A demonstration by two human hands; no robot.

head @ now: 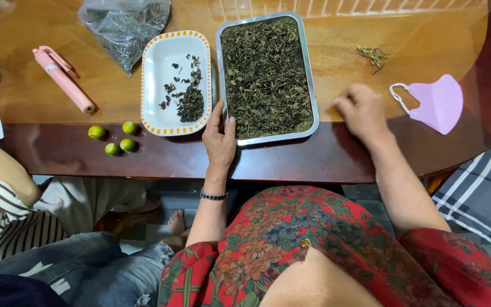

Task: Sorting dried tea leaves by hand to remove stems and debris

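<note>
A steel tray point(308, 74) heaped with dried dark green leaves lies on the wooden table in front of me. My left hand point(220, 139) rests at the tray's near left corner, thumb and fingers against its rim. My right hand point(362, 111) hovers over the table just right of the tray, fingers curled loosely; whether it pinches anything I cannot tell. A white plate point(160, 74) with an orange dashed edge sits left of the tray and holds a small pile of sorted dark leaves point(190, 102).
A clear bag of dried leaves point(123, 25) lies at the back. A pink tube-shaped object point(63, 77), several small limes point(115, 139), a small heap of stems point(373, 55) and a pink face mask point(436, 102) are on the table. Another person's striped sleeve point(7, 222) is at left.
</note>
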